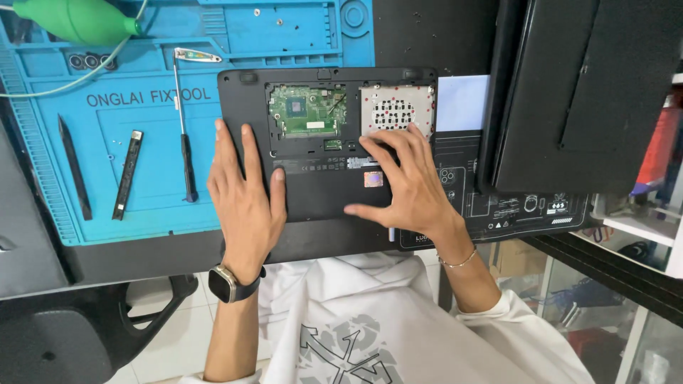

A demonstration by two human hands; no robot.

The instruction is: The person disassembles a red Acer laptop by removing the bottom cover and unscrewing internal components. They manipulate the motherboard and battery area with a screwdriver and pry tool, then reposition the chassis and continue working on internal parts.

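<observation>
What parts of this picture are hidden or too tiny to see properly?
All in the head view:
- The laptop underside: the left hand and right hand cover parts of it.
- The green air blower: cut off by the top edge.
- Chips on the green circuit board: too small to tell apart.
- The black panel at right: hides the desk beneath it.
- Shelf items at far right: cut off by the edge.

Green air blower (75,19) cut off by the top edge. Lower left part of the laptop base (320,192) hidden under the left hand (245,203); middle under the right hand (409,185). Label print on the base too small to tell. Shelf clutter (640,235) at right blurred, cut by the edge.
</observation>
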